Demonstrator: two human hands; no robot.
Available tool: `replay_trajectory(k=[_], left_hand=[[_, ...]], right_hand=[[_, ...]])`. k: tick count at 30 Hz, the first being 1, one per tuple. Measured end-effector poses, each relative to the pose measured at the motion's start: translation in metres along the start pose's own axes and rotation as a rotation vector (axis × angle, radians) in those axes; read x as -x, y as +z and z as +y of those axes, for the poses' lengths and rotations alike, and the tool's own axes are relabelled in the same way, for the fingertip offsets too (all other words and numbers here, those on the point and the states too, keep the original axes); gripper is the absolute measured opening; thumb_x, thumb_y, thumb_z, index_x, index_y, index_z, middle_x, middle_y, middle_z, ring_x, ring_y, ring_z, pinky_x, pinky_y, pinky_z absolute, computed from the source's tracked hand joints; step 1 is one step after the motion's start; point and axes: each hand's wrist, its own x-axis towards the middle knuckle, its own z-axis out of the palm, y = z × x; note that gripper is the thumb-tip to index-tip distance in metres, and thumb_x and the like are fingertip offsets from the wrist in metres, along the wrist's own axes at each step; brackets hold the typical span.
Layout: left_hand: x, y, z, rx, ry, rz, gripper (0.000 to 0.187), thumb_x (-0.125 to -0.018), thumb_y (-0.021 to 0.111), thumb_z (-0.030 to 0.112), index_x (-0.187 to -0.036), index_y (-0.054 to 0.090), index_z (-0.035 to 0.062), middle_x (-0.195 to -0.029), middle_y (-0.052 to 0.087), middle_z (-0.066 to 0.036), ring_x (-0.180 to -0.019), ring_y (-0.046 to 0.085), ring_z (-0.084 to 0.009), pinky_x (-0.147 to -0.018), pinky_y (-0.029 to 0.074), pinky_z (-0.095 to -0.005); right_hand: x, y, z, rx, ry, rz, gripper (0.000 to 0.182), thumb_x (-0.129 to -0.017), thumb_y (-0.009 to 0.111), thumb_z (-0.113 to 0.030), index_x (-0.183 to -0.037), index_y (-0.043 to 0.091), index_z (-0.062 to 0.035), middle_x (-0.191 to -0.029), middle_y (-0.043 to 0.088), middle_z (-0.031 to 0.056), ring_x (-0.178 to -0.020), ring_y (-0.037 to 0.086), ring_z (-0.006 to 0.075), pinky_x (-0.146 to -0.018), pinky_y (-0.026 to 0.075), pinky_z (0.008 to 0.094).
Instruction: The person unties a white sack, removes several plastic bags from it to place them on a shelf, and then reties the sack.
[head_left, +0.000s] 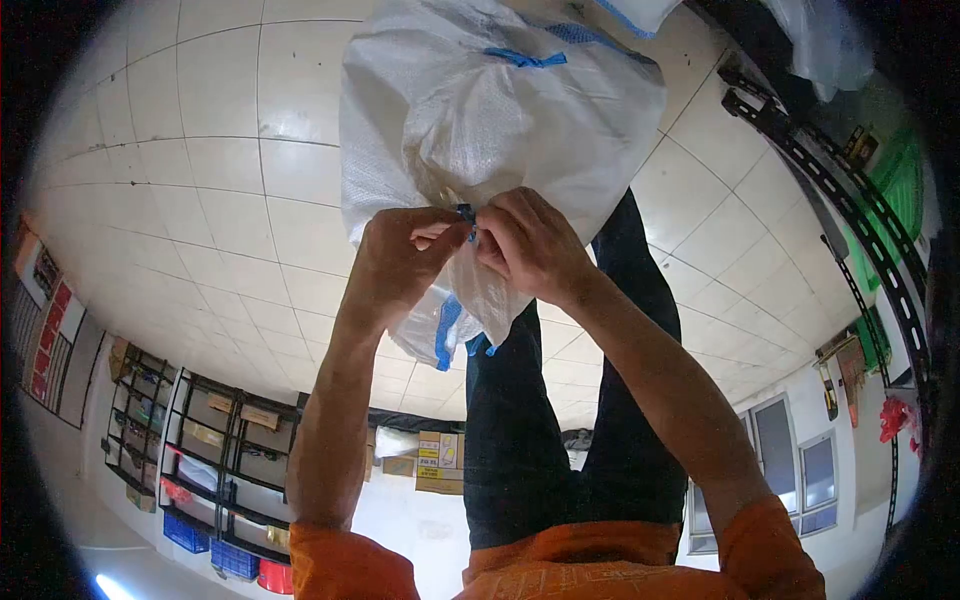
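Note:
A large white woven sack (pixel 520 130) stands on the floor in front of my legs, its mouth gathered and pointing toward me. Around the gathered neck is a dark blue tie (pixel 466 212). My left hand (pixel 400 255) pinches at the tie from the left, fingers closed. From the right, my right hand (pixel 530 240) closes on the tie too, its fingertips almost touching the left ones. The loose sack end with a blue stripe (pixel 447 330) hangs below my hands. What exactly lies between the fingertips is partly hidden.
Pale floor tiles (pixel 220 160) surround the sack. Black slotted metal rails (pixel 830 165) stand at the right, with green material (pixel 890 200) behind them. Shelves (pixel 215 440) with boxes and blue crates line the left, and cardboard boxes (pixel 440 462) sit behind my legs.

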Motion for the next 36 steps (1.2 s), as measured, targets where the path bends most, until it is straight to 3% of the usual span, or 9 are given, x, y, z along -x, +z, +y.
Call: replay_trajectory(k=[2,4,6,12,16,19,26,30,36], left_hand=[[0.000,0.002,0.002,-0.042,-0.014,0.018,0.022,-0.087,0.064,0.017,-0.099,0.067,-0.0010,-0.090,0.070,-0.011,-0.084,0.064,-0.0130,-0.077,0.049,-0.0283],[-0.001,0.004,0.002,-0.090,0.015,0.077,0.021,-0.087,0.064,0.015,-0.097,0.068,-0.0029,-0.088,0.070,-0.017,-0.083,0.068,-0.0199,-0.075,0.053,-0.0296],[-0.001,0.006,0.005,-0.074,0.012,0.100,0.021,-0.086,0.064,0.016,-0.096,0.068,-0.0028,-0.087,0.070,-0.017,-0.081,0.069,-0.0197,-0.073,0.053,-0.0294],[-0.001,0.016,-0.004,-0.111,0.104,0.218,0.020,-0.083,0.065,0.015,-0.091,0.070,-0.0029,-0.080,0.070,-0.017,-0.073,0.069,-0.0200,-0.068,0.054,-0.0283],[0.001,0.023,-0.004,-0.151,0.184,0.311,0.017,-0.082,0.065,0.012,-0.088,0.070,-0.0022,-0.079,0.070,-0.017,-0.072,0.069,-0.0203,-0.068,0.054,-0.0282],[-0.001,0.022,-0.008,-0.148,0.109,0.260,0.015,-0.081,0.067,0.010,-0.094,0.070,0.0017,-0.084,0.071,-0.010,-0.077,0.068,-0.0159,-0.072,0.054,-0.0292],[-0.004,0.014,-0.002,-0.162,0.112,0.192,0.014,-0.081,0.067,0.012,-0.090,0.071,0.0014,-0.082,0.071,-0.011,-0.077,0.069,-0.0173,-0.071,0.054,-0.0291],[-0.006,0.011,0.013,-0.335,0.087,0.242,0.016,-0.076,0.068,0.017,-0.078,0.071,0.0013,-0.079,0.070,-0.014,-0.071,0.069,-0.0242,-0.066,0.054,-0.0321],[-0.012,0.006,0.018,-0.419,0.013,0.144,0.018,-0.073,0.071,0.019,-0.079,0.071,0.0018,-0.079,0.069,-0.015,-0.074,0.069,-0.0260,-0.070,0.053,-0.0341]], right_hand=[[0.001,0.000,0.000,0.013,-0.001,0.005,0.046,-0.063,0.074,-0.015,-0.100,0.052,-0.0012,-0.098,0.053,0.0136,-0.093,0.056,0.0301,-0.083,0.048,0.0404],[0.000,-0.001,0.000,0.026,-0.002,0.010,0.046,-0.063,0.074,-0.015,-0.101,0.052,-0.0016,-0.099,0.053,0.0133,-0.093,0.056,0.0297,-0.083,0.048,0.0403],[-0.003,-0.002,0.000,-0.053,0.025,0.030,0.037,-0.070,0.072,-0.004,-0.100,0.050,-0.0036,-0.089,0.054,0.0112,-0.081,0.057,0.0282,-0.072,0.050,0.0392],[-0.005,-0.001,-0.011,-0.217,0.287,0.080,0.031,-0.071,0.073,-0.003,-0.094,0.051,-0.0013,-0.084,0.055,0.0131,-0.079,0.057,0.0320,-0.072,0.048,0.0404],[-0.008,0.000,-0.012,-0.187,0.288,0.036,0.032,-0.070,0.073,-0.003,-0.093,0.050,-0.0019,-0.086,0.053,0.0133,-0.081,0.056,0.0324,-0.072,0.048,0.0415],[-0.012,0.000,-0.016,-0.066,0.269,0.001,0.032,-0.072,0.071,-0.005,-0.094,0.048,-0.0019,-0.088,0.050,0.0137,-0.084,0.055,0.0321,-0.072,0.048,0.0424],[-0.012,0.006,-0.016,0.104,0.203,-0.053,0.033,-0.072,0.070,-0.008,-0.092,0.046,0.0010,-0.089,0.047,0.0155,-0.086,0.054,0.0320,-0.078,0.049,0.0409],[-0.008,0.009,-0.015,0.199,0.113,-0.140,0.037,-0.061,0.063,-0.014,-0.091,0.052,0.0048,-0.091,0.050,0.0193,-0.087,0.053,0.0330,-0.083,0.048,0.0396],[-0.004,0.014,-0.015,0.142,0.188,-0.122,0.035,-0.064,0.061,-0.012,-0.091,0.051,0.0061,-0.091,0.050,0.0187,-0.089,0.053,0.0323,-0.084,0.047,0.0406]])
